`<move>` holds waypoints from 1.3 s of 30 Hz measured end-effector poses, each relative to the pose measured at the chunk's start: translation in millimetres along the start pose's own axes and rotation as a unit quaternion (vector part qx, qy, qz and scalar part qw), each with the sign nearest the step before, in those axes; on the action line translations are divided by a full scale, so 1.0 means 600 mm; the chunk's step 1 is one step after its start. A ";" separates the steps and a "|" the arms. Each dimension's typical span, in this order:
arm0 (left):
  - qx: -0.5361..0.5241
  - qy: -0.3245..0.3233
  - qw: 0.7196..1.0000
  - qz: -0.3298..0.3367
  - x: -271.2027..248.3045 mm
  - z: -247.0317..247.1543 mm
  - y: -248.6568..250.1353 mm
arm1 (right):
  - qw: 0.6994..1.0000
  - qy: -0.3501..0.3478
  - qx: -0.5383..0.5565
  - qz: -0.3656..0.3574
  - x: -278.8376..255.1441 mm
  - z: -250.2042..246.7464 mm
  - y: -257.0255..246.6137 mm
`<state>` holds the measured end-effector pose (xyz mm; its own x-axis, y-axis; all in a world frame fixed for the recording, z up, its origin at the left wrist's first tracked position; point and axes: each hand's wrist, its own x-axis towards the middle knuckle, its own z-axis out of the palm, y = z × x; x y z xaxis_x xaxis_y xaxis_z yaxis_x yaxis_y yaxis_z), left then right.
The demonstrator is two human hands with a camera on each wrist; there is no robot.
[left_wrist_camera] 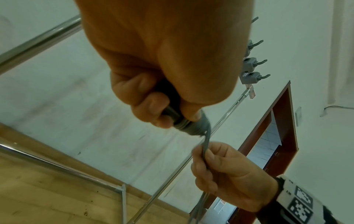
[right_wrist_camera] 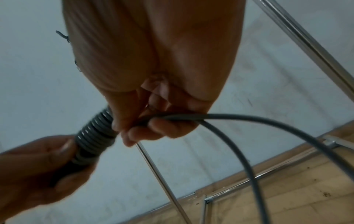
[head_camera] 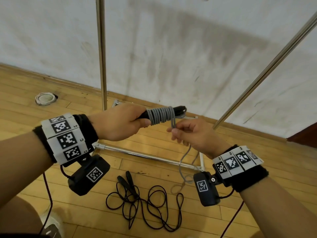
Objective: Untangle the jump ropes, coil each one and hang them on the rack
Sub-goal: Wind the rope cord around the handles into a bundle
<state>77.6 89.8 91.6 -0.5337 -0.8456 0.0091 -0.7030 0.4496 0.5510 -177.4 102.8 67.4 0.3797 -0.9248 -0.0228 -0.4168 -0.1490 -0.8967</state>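
Note:
My left hand point(head_camera: 120, 122) grips the black handles of the grey jump rope point(head_camera: 162, 115), and several turns of grey cord are wound tightly round them. Just right of the coil my right hand point(head_camera: 187, 133) pinches the doubled grey cord point(right_wrist_camera: 226, 117); the slack hangs from that hand down to the floor. In the left wrist view the left hand point(left_wrist_camera: 153, 106) holds the handles, with the wound cord point(left_wrist_camera: 193, 127) right past its fingers. A black jump rope point(head_camera: 145, 201) lies in loose loops on the wooden floor below my hands, its two handles together.
A chrome rack stands against the white wall: an upright pole point(head_camera: 102, 54), a slanted rail point(head_camera: 267, 66) at the right and a base bar point(head_camera: 145, 156) on the floor. Grey hooks point(left_wrist_camera: 250, 77) sit at the rail's end. A round white floor fitting point(head_camera: 45, 98) lies at the left.

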 end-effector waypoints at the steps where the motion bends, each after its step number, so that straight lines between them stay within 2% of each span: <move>1: -0.009 0.000 1.000 0.004 -0.002 -0.002 0.002 | 1.000 0.001 -0.023 -0.005 0.000 0.001 0.003; 5: -0.039 -0.012 0.999 0.023 -0.010 -0.008 0.008 | 0.998 -0.014 -0.055 -0.032 0.000 0.007 0.005; 8: -0.050 -0.030 0.998 0.034 -0.018 -0.009 0.007 | 0.998 -0.056 -0.016 -0.031 -0.001 0.003 0.006; 12: -0.032 -0.066 0.996 0.041 -0.025 -0.006 0.010 | 0.997 -0.030 -0.067 -0.002 0.002 -0.009 0.017; 14: -0.017 -0.084 0.995 0.047 -0.027 -0.004 0.011 | 0.993 -0.021 -0.116 -0.011 0.001 -0.014 0.016; 17: 0.014 -0.119 0.991 0.056 -0.029 0.000 0.014 | 0.961 -0.065 -0.261 -0.059 0.001 -0.021 0.016; 20: 0.022 -0.139 0.988 0.057 -0.031 0.003 0.016 | 0.920 -0.107 -0.376 -0.040 0.009 -0.027 0.028; 22: 0.023 -0.150 0.987 0.056 -0.031 0.001 0.015 | 0.903 -0.114 -0.413 -0.028 0.012 -0.032 0.032; 24: 0.051 -0.171 0.983 0.046 -0.030 0.004 0.014 | 0.910 -0.115 -0.397 -0.019 0.015 -0.035 0.034; 27: 0.091 -0.198 0.976 0.028 -0.025 0.017 0.012 | 0.953 -0.113 -0.278 0.034 0.017 -0.037 0.032; 30: 0.114 -0.206 0.972 0.020 -0.018 0.027 0.010 | 0.972 -0.056 -0.225 0.042 0.018 -0.030 0.022; 33: 0.133 -0.212 0.968 0.013 -0.014 0.035 0.008 | 0.990 -0.016 -0.114 0.085 0.024 -0.022 0.008; 36: 0.161 -0.183 0.970 0.005 -0.011 0.043 0.006 | 0.994 -0.003 -0.071 0.087 0.023 -0.018 -0.005; 39: 0.176 -0.121 0.977 -0.005 -0.004 0.042 0.000 | 0.995 0.009 -0.046 0.087 0.021 -0.020 -0.013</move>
<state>67.2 98.9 70.5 -0.5911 -0.7774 -0.2151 -0.8044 0.5486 0.2279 -179.3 88.3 79.6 0.2810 -0.9452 -0.1663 -0.5486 -0.0160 -0.8359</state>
